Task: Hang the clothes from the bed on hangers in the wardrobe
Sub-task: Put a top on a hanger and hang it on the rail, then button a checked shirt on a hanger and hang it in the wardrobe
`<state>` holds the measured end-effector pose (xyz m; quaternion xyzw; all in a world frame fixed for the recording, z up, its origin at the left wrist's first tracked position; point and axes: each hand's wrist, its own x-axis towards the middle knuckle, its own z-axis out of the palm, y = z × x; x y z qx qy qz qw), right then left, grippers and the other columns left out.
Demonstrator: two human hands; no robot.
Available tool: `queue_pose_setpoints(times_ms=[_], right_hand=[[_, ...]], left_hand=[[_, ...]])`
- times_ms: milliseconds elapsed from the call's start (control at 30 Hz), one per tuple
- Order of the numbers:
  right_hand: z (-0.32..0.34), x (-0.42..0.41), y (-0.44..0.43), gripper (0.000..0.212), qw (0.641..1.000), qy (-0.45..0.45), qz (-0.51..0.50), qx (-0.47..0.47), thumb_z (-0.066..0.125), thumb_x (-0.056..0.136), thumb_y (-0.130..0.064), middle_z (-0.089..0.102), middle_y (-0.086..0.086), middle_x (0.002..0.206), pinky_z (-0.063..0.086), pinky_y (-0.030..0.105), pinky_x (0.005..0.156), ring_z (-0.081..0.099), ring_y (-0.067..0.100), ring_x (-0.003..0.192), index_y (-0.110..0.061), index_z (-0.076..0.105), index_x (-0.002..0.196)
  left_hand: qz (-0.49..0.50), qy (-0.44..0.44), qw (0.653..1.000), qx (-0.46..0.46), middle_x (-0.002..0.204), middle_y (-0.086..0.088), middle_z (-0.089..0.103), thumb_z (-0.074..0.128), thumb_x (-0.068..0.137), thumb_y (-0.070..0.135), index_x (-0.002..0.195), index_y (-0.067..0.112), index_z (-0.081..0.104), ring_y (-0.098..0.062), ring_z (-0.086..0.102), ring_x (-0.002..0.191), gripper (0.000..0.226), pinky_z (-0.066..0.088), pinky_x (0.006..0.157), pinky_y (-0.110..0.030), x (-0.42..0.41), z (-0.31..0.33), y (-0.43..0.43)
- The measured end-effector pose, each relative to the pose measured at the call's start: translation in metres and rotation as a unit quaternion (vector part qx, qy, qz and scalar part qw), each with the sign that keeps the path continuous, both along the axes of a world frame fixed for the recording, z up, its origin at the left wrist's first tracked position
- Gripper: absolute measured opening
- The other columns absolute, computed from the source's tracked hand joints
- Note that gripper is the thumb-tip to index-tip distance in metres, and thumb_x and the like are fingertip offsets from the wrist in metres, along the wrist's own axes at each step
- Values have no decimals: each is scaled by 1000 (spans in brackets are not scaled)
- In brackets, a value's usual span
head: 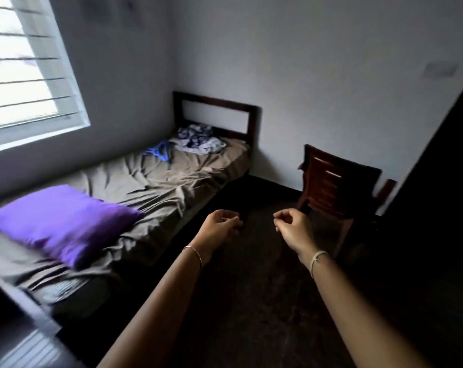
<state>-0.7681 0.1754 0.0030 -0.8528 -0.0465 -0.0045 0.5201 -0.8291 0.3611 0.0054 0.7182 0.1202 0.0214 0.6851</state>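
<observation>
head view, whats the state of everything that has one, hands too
left hand: loosely curled, empty
right hand: loosely curled, empty
bed: sheet rumpled
clothes: crumpled heap on the bed, not hung
blue hangers: lying beside the clothes
purple pillow: flat on the bed
chair: upright

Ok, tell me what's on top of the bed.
A purple pillow at the near end; what look like blue hangers and a heap of patterned clothes by the headboard. Anything under the heap is covered.
</observation>
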Motion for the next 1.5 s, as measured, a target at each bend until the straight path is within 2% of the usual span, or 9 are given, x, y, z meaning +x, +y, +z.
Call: queue_pose_setpoints(times_ms=[267, 333, 467, 600, 833, 1133, 1233, 1400, 1500], right_hand=[[-24, 133, 170, 9, 990, 50, 99, 88, 61, 89, -7, 65, 0, 83, 49, 20, 64, 62, 12, 72, -15, 65, 89], [-27, 164, 199, 8, 987, 69, 103, 105, 61, 89, -7, 66, 3, 83, 50, 26, 67, 61, 13, 72, -14, 65, 90], [-30, 234, 260, 8, 981, 87, 121, 124, 62, 89, -8, 68, 5, 84, 52, 31, 71, 62, 13, 73, -14, 66, 89], [-38, 300, 309, 9, 981, 89, 122, 124, 61, 89, -5, 68, 6, 84, 51, 32, 75, 61, 13, 72, -12, 66, 88], [-69, 436, 391, 11, 981, 61, 116, 142, 64, 88, -2, 68, 3, 78, 53, 32, 74, 63, 12, 69, -12, 67, 86], [-72, 653, 505, 16, 979, 71, 114, 153, 60, 90, 3, 65, 1, 76, 49, 15, 58, 59, 11, 64, -12, 64, 86], [-72, 709, 530, 22, 979, 78, 119, 146, 61, 89, 2, 65, 0, 78, 49, 21, 66, 60, 14, 69, -18, 64, 82], [-93, 807, 569, 21, 973, 127, 133, 139, 60, 90, 1, 65, 3, 81, 48, 31, 73, 59, 16, 75, -18, 64, 81], [-106, 877, 596, 23, 970, 132, 162, 120, 59, 90, 3, 66, 3, 83, 50, 24, 69, 61, 17, 76, -18, 64, 81]], left_hand=[[84, 24, 996, -8, 75, 0, 64, 54, 96, 8, 92, 11, 59, -3, 53, 51, 6, 39, 46, -14, 103, -21, 155], [89, 23, 996, 0, 72, -2, 63, 55, 95, 7, 96, 4, 59, -7, 52, 53, 5, 39, 48, -16, 129, -14, 184], [92, 6, 996, 0, 79, -9, 60, 50, 98, 6, 88, 9, 58, -8, 58, 52, 13, 41, 43, -13, 192, 2, 241], [117, 6, 991, -63, 91, -7, 68, 53, 97, 13, 97, 11, 62, -12, 62, 66, 9, 44, 62, -27, 262, -8, 290], [150, 7, 980, -131, 101, -9, 69, 54, 97, 17, 112, 6, 62, -13, 63, 76, 20, 48, 60, -16, 403, -41, 365], [198, 61, 967, -146, 90, -1, 69, 52, 97, 15, 103, 12, 63, -13, 60, 73, 13, 40, 63, -22, 624, -51, 489], [198, 65, 967, -143, 89, 0, 69, 52, 97, 15, 95, 15, 63, -12, 60, 71, 11, 40, 64, -22, 682, -43, 510], [201, 83, 967, -131, 93, -2, 69, 51, 97, 14, 105, 11, 63, -13, 61, 74, 15, 42, 64, -22, 766, -57, 543], [222, 91, 963, -126, 93, 0, 69, 51, 97, 15, 103, 13, 64, -12, 61, 76, 14, 43, 68, -23, 826, -73, 565]])
